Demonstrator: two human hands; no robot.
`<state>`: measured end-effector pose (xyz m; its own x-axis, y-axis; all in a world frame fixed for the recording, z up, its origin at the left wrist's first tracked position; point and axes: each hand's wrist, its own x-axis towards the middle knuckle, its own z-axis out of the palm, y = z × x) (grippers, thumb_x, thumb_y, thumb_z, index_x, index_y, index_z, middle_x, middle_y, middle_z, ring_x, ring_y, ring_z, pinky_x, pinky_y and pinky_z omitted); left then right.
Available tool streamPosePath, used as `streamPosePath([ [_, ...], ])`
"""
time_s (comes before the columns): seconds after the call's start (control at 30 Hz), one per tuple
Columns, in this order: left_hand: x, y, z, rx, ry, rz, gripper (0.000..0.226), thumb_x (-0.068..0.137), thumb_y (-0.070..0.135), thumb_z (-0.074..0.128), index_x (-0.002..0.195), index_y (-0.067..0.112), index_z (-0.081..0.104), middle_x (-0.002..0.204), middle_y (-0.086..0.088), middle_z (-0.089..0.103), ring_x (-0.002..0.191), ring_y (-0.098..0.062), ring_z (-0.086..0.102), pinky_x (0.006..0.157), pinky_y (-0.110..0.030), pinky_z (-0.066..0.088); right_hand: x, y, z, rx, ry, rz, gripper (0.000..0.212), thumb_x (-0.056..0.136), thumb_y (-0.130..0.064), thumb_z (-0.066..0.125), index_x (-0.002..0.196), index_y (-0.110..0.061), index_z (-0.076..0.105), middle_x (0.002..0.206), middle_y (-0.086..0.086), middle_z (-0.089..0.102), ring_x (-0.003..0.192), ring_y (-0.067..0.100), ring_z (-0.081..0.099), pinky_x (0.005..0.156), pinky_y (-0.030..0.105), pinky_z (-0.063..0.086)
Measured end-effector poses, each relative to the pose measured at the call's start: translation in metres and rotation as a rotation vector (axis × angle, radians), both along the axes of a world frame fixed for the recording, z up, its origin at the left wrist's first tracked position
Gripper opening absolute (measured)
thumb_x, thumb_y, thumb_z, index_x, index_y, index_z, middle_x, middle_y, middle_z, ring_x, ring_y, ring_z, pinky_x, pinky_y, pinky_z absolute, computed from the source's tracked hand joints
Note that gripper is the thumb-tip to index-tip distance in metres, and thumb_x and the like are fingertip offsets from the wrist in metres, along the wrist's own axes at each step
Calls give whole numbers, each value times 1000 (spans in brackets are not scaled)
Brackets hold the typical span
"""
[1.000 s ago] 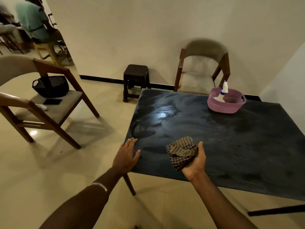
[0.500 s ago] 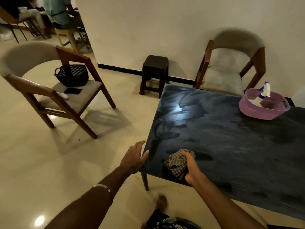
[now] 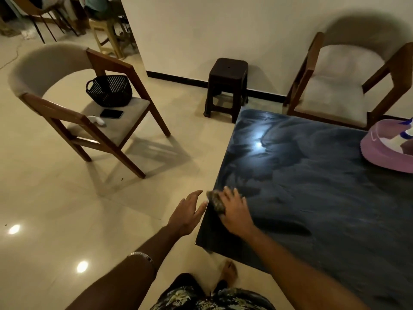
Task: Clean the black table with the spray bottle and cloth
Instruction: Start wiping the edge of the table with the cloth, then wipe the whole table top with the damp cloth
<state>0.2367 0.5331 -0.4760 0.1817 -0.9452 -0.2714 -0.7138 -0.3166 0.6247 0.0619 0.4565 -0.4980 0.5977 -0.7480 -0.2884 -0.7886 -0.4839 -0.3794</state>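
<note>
**Cloth at the bench's left edge**

A chair on the left carries a black basket and a phone. The left hand hovers just off the bench edge, fingers spread, holding nothing. The right hand presses the bunched cloth onto the bench at that edge, fingers over it. Far right, a spray bottle lies in a pink basin.

One desk, one cloth, one purple basin holding what looks like one spray bottle. Two padded chairs, one stool, one black basket, one phone. Two hands.
</note>
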Motion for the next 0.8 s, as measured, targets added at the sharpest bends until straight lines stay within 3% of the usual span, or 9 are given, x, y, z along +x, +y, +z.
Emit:
streamPosePath([
  [0.07, 2, -3, -4, 16, 31, -22, 58, 102, 52, 31, 151, 21, 30, 156, -1, 36, 141, -17, 36, 118, -45, 27, 3, 28, -25, -19, 84, 267, 76, 95, -47, 54, 158, -36, 13, 167, 5, -8, 151, 34, -12, 118, 61, -4],
  [0.1, 4, -6, -6, 21, 41, -28, 58, 102, 52, 30, 151, 22, 29, 156, -1, 36, 141, -17, 36, 118, -45, 26, 2, 39, -34, -46, 81, 355, 76, 93, -52, 53, 157, -39, 14, 167, 5, -5, 151, 35, -10, 117, 62, -3],
  [0.2, 7, -16, -11, 25, 49, -54, 58, 102, 51, 31, 151, 21, 29, 156, -1, 35, 141, -19, 36, 118, -46, 26, -11, 40, -42, -117, 69, 405, 74, 90, -59, 47, 155, -43, 15, 167, 1, 2, 151, 31, -5, 118, 59, -1],
  [0.33, 10, -29, -12, 2, 63, -82, 60, 102, 52, 29, 152, 18, 29, 158, -2, 33, 144, -18, 32, 119, -47, 25, -39, -10, -32, -36, 133, -20, 75, 96, -61, 39, 158, -40, 1, 167, -4, -12, 153, 26, -16, 122, 60, 1],
  [0.47, 16, -30, -12, 6, 98, -56, 60, 101, 52, 29, 152, 20, 29, 158, 0, 32, 145, -17, 31, 120, -45, 25, -69, -58, -27, 41, 160, -504, 71, 98, -63, 38, 158, -38, 12, 168, -2, -7, 154, 29, -9, 119, 62, 3],
  [0.57, 26, -23, -16, 11, 143, -7, 60, 101, 53, 29, 151, 20, 30, 158, 0, 33, 144, -17, 32, 119, -47, 27, -54, -75, -24, 125, 153, -671, 73, 97, -65, 37, 159, -35, 13, 168, 1, -8, 153, 32, -11, 119, 64, 4],
  [0.63, 33, -17, -19, 23, 167, 21, 63, 99, 55, 28, 151, 20, 30, 158, 0, 34, 144, -17, 32, 119, -48, 26, -28, -72, -26, 92, 169, -606, 74, 97, -65, 36, 160, -34, 10, 168, 2, -10, 152, 36, -13, 119, 66, 3],
  [0.8, 43, -16, -27, 29, 190, 17, 63, 100, 54, 30, 151, 18, 31, 157, -1, 35, 143, -16, 33, 119, -47, 25, 40, -31, -30, -3, 205, -182, 81, 96, -57, 45, 158, -37, -3, 167, 3, -14, 151, 38, -17, 116, 66, -4],
])
